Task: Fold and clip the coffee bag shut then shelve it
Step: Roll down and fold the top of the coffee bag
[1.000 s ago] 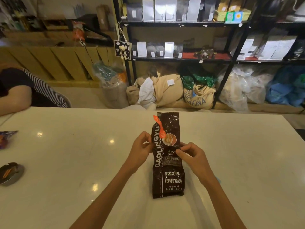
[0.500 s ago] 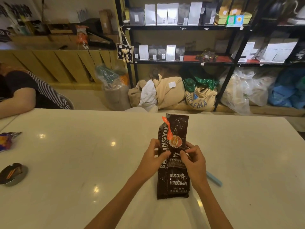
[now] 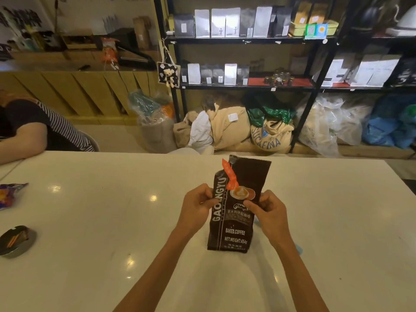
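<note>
A dark brown coffee bag (image 3: 234, 224) with white lettering stands nearly upright on the white table (image 3: 90, 221), its top unfolded and an orange strip (image 3: 229, 174) hanging from the upper left corner. My left hand (image 3: 195, 207) pinches the bag's left edge at mid height. My right hand (image 3: 267, 210) grips the right edge at the same height. A light blue clip (image 3: 298, 248) lies on the table behind my right forearm, mostly hidden. Black shelves (image 3: 243, 40) with coffee bags stand beyond the table.
A person in a striped sleeve (image 3: 33, 129) leans on the table's far left. A round dish (image 3: 16, 240) and a snack wrapper (image 3: 9, 194) sit at the left edge. Sacks (image 3: 270, 131) and plastic bags (image 3: 326, 127) fill the floor under the shelves.
The bag went from lying flat on the table to standing nearly upright. Both hands closed in from its sides and now grip its edges.
</note>
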`<action>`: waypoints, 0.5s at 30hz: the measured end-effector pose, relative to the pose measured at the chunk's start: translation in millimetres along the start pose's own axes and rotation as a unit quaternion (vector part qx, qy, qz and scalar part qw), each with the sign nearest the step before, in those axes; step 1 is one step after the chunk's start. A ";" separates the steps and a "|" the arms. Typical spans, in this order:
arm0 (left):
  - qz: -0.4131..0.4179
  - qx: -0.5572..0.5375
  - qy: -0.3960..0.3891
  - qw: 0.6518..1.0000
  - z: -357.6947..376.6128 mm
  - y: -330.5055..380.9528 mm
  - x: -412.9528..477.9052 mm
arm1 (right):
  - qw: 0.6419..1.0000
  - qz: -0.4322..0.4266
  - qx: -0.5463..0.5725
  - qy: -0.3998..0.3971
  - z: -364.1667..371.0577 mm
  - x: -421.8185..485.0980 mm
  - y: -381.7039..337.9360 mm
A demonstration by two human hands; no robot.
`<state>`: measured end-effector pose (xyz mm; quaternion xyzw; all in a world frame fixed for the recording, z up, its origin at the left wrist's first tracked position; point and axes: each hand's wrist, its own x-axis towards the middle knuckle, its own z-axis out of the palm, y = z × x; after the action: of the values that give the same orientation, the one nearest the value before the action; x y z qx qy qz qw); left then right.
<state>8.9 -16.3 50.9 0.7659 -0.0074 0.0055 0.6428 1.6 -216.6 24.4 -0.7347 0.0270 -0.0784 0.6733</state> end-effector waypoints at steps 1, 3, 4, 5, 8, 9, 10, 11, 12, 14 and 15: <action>-0.002 0.001 0.011 1.000 1.3 -0.5 -1.0 | 1.000 0.000 -0.001 -0.001 -0.2 1.4 -0.5; -0.002 -0.015 0.021 1.000 2.8 -1.4 -3.2 | 1.000 0.000 0.006 -0.002 2.0 3.5 -1.3; 0.003 -0.024 0.009 1.000 3.3 -1.1 -3.5 | 1.000 0.003 0.008 -0.003 3.5 4.2 -3.9; 0.009 -0.029 -0.017 0.999 3.5 -0.5 -4.0 | 1.000 0.003 0.004 -0.006 4.1 4.6 -5.9; 0.022 -0.002 -0.048 0.999 3.8 4.1 -4.6 | 1.000 -0.006 -0.019 -0.008 0.9 5.1 -6.0; 0.023 0.001 -0.031 0.999 3.9 4.9 -2.5 | 1.000 -0.010 -0.020 -0.005 -1.6 5.4 -4.9; 0.022 -0.002 -0.016 1.000 4.2 6.4 -0.2 | 1.000 -0.010 -0.023 -0.005 -3.4 6.2 -4.7; 0.018 -0.003 -0.006 1.000 4.5 7.6 2.1 | 1.000 -0.008 -0.025 -0.010 -4.4 6.8 -5.6; 0.007 -0.005 0.000 1.000 5.2 8.6 3.1 | 1.000 -0.003 -0.025 -0.018 -5.6 7.2 -6.7; 0.006 -0.004 0.011 1.000 4.4 8.0 6.0 | 1.000 -0.013 -0.017 -0.018 -9.6 9.5 -6.9; 0.024 0.008 0.017 1.000 2.3 6.3 8.6 | 0.999 -0.030 -0.015 -0.007 -11.8 10.9 -6.4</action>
<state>17.4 -19.7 56.9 0.7705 -0.0146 0.0343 0.6363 10.1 -229.2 32.5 -0.7459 0.0012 -0.0935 0.6595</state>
